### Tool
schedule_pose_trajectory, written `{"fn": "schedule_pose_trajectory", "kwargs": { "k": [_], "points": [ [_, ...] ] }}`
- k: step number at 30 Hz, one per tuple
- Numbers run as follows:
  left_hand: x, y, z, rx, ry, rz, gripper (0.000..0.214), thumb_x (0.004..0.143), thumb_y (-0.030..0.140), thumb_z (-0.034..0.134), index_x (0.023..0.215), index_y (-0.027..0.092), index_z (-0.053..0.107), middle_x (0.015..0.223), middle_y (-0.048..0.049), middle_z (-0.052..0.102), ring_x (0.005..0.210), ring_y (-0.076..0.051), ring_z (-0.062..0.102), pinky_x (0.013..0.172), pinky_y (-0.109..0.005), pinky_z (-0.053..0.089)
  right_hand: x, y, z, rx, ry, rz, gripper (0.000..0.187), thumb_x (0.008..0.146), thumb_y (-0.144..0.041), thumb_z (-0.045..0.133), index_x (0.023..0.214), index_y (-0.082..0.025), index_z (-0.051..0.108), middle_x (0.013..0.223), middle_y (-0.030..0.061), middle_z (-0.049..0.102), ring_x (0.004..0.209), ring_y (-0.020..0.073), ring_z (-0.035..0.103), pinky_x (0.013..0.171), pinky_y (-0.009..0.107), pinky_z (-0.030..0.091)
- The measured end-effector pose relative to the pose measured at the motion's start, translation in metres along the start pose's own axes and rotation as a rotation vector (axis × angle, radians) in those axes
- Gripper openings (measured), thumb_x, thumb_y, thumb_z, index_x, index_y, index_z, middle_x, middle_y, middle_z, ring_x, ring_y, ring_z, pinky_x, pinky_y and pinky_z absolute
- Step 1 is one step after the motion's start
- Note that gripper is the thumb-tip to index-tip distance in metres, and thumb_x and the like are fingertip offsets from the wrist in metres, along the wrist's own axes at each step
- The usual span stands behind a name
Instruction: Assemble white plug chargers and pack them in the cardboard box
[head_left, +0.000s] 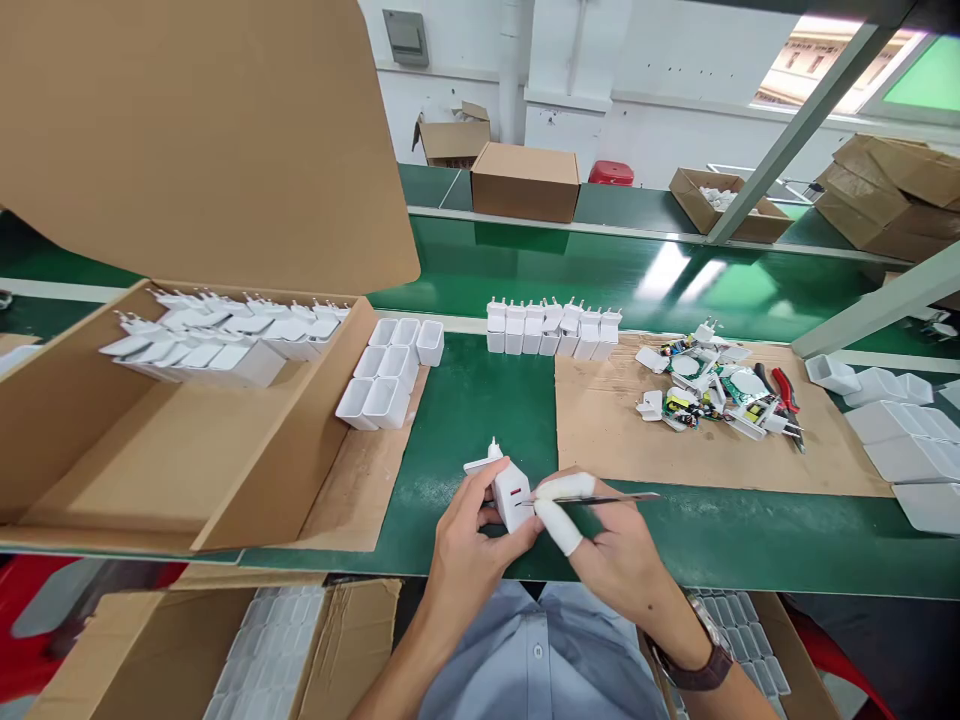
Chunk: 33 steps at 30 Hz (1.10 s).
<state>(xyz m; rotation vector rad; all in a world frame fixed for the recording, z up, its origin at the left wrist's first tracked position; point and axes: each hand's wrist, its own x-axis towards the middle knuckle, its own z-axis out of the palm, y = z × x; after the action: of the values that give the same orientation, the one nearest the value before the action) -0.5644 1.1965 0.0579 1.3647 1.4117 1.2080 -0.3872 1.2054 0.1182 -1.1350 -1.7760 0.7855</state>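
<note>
My left hand (466, 540) is closed around a white charger plug (508, 489), held just above the green table near its front edge. My right hand (600, 545), with white tape on the thumb and forefinger, pinches thin metal tweezers (600, 497). The tweezers' tip touches the face of the charger by its red port. A watch sits on my right wrist.
An open cardboard box (150, 440) on the left holds rows of white chargers. Empty white shells (390, 375) lie beside it. A row of chargers (551, 328) stands ahead. Opened parts and red cutters (720, 385) lie on a cardboard sheet. White trays (900, 440) sit right.
</note>
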Motion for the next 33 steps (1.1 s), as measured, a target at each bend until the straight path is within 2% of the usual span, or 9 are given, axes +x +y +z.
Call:
{"fn": "schedule_pose_trajectory", "kwargs": {
  "k": [3, 5, 10, 13, 18, 22, 26, 31, 33],
  "points": [
    [0.0, 0.002, -0.001, -0.035, -0.005, -0.067, 0.057, 0.076, 0.034, 0.086, 0.13, 0.025, 0.072, 0.114, -0.0056, 0.073, 0.078, -0.014, 0.071, 0.072, -0.026, 0.066, -0.006, 0.016, -0.014, -0.082, 0.229, -0.03, 0.015, 0.099, -0.02, 0.068, 0.112, -0.026, 0.071, 0.103, 0.0044, 0.076, 0.09, 0.0203, 0.075, 0.081, 0.032, 0.063],
    [-0.001, 0.004, -0.001, -0.057, -0.012, -0.109, 0.058, 0.076, 0.034, 0.086, 0.131, 0.026, 0.071, 0.114, -0.0055, 0.073, 0.075, -0.013, 0.071, 0.072, -0.027, 0.066, -0.011, 0.032, -0.03, -0.269, 0.294, -0.061, 0.025, 0.1, -0.019, 0.065, 0.124, -0.027, 0.069, 0.109, 0.0063, 0.075, 0.094, 0.0224, 0.073, 0.085, 0.037, 0.062],
    [0.0, 0.004, -0.003, -0.1, -0.029, -0.152, 0.062, 0.074, 0.034, 0.086, 0.133, 0.025, 0.07, 0.11, -0.0055, 0.074, 0.075, -0.014, 0.071, 0.071, -0.027, 0.065, -0.023, 0.081, -0.072, -0.86, 0.118, -0.102, 0.04, 0.096, -0.008, 0.048, 0.129, -0.021, 0.067, 0.119, 0.0164, 0.07, 0.11, 0.0351, 0.067, 0.086, 0.051, 0.061],
    [0.001, 0.002, -0.005, -0.107, -0.047, -0.157, 0.063, 0.074, 0.035, 0.085, 0.134, 0.025, 0.069, 0.109, -0.0061, 0.075, 0.078, -0.016, 0.072, 0.072, -0.028, 0.064, -0.026, 0.093, -0.078, -0.98, 0.109, -0.12, 0.049, 0.092, -0.001, 0.043, 0.129, -0.021, 0.067, 0.12, 0.0157, 0.07, 0.112, 0.0354, 0.067, 0.091, 0.054, 0.06],
    [0.003, 0.0, -0.006, -0.165, -0.067, -0.148, 0.064, 0.075, 0.038, 0.088, 0.135, 0.024, 0.068, 0.106, -0.0064, 0.077, 0.081, -0.018, 0.073, 0.076, -0.03, 0.065, -0.022, 0.065, -0.057, -0.703, 0.158, -0.241, 0.05, 0.101, -0.009, 0.055, 0.148, -0.026, 0.056, 0.129, 0.0137, 0.069, 0.119, 0.0308, 0.068, 0.099, 0.051, 0.062],
    [0.002, 0.001, -0.011, -0.357, -0.191, -0.142, 0.074, 0.078, 0.062, 0.086, 0.136, 0.021, 0.066, 0.116, -0.0131, 0.078, 0.089, -0.025, 0.076, 0.079, -0.036, 0.066, -0.016, 0.034, -0.027, -0.428, -0.04, -0.296, 0.065, 0.102, -0.024, 0.068, 0.161, -0.027, 0.042, 0.146, 0.0155, 0.064, 0.138, 0.0298, 0.061, 0.112, 0.052, 0.058],
    [-0.007, 0.004, -0.023, -0.486, -0.327, -0.136, 0.084, 0.088, 0.083, 0.059, 0.141, 0.017, 0.061, 0.108, -0.0174, 0.078, 0.085, -0.03, 0.078, 0.074, -0.041, 0.066, -0.014, 0.025, -0.004, -0.297, -0.192, -0.307, 0.081, 0.099, -0.031, 0.073, 0.167, -0.022, 0.03, 0.154, 0.0193, 0.059, 0.147, 0.032, 0.053, 0.117, 0.056, 0.054],
    [-0.014, 0.002, -0.031, -0.298, -0.157, -0.078, 0.086, 0.092, 0.09, 0.037, 0.132, 0.019, 0.066, 0.103, -0.0138, 0.078, 0.09, -0.03, 0.075, 0.068, -0.035, 0.06, -0.015, 0.022, 0.005, -0.29, -0.138, -0.342, 0.069, 0.099, -0.023, 0.068, 0.162, -0.023, 0.039, 0.13, 0.0166, 0.072, 0.122, 0.0321, 0.069, 0.109, 0.06, 0.058],
    [-0.012, 0.001, -0.029, -0.291, -0.061, -0.078, 0.086, 0.093, 0.089, 0.034, 0.127, 0.018, 0.069, 0.104, -0.0127, 0.078, 0.093, -0.03, 0.074, 0.067, -0.034, 0.058, -0.015, 0.019, 0.005, -0.25, -0.121, -0.32, 0.062, 0.101, -0.02, 0.064, 0.16, -0.025, 0.043, 0.122, 0.0137, 0.073, 0.112, 0.0288, 0.071, 0.099, 0.053, 0.063]
  ]
}}
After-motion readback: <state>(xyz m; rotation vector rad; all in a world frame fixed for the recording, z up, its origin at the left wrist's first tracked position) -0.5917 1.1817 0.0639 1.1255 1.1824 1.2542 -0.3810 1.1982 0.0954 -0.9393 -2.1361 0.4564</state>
